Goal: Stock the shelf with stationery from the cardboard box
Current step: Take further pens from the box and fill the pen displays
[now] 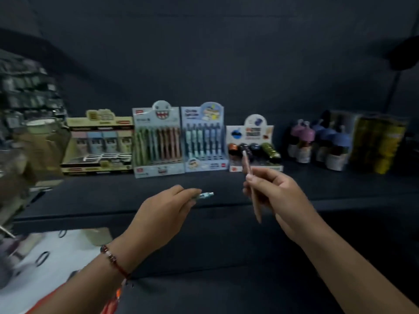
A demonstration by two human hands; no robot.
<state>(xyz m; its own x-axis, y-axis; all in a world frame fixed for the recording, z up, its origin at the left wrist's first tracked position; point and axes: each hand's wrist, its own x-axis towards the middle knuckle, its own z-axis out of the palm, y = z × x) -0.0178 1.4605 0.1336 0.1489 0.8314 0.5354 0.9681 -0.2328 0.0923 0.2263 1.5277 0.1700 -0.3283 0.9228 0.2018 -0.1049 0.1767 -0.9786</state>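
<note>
Bare forearms — red beaded bracelet (114,261) on left wrist

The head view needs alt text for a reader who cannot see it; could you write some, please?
A person's two hands each hold a pen above a dark shelf: the left hand a pale blue-green pen, the right hand a pinkish pen. Behind them, colourful stationery display boxes stand in a row.

Bare shelf (95,198) front lies open; display boxes (181,141) block the back.
</note>
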